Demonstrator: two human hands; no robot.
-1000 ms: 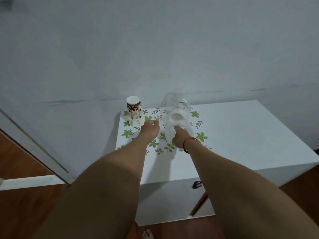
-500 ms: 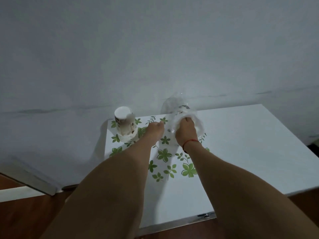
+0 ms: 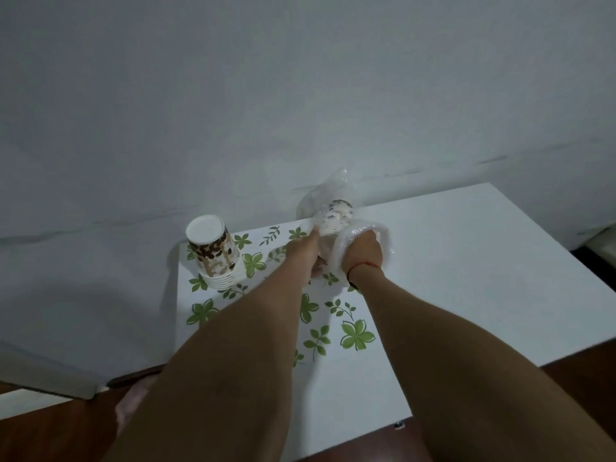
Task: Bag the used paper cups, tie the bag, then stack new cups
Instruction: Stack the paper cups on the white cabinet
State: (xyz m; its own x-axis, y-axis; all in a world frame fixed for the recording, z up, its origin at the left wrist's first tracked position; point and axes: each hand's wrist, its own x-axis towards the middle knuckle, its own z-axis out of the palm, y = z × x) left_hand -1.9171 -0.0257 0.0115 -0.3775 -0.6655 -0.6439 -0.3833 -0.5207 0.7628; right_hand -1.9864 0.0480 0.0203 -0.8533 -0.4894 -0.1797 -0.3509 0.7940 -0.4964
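Note:
A clear plastic bag (image 3: 328,195) lies on the white table (image 3: 466,261) near the wall, with patterned paper cups (image 3: 338,216) inside it. My right hand (image 3: 361,253) reaches into the bag's rolled-back mouth, its fingers hidden by the plastic. My left hand (image 3: 305,251) grips the bag's left side beside the cups. An upside-down stack of coffee-bean print cups (image 3: 215,253) stands to the left, apart from both hands.
The table top carries a green leaf pattern (image 3: 356,335) across its left half. A grey wall (image 3: 300,95) rises directly behind the table. Brown wooden floor (image 3: 50,435) shows at the lower left and beyond the table's front edge.
My right hand has pushed deeper into the bag's mouth. My left hand has moved from the table top onto the bag's side. The camera has come closer to the table.

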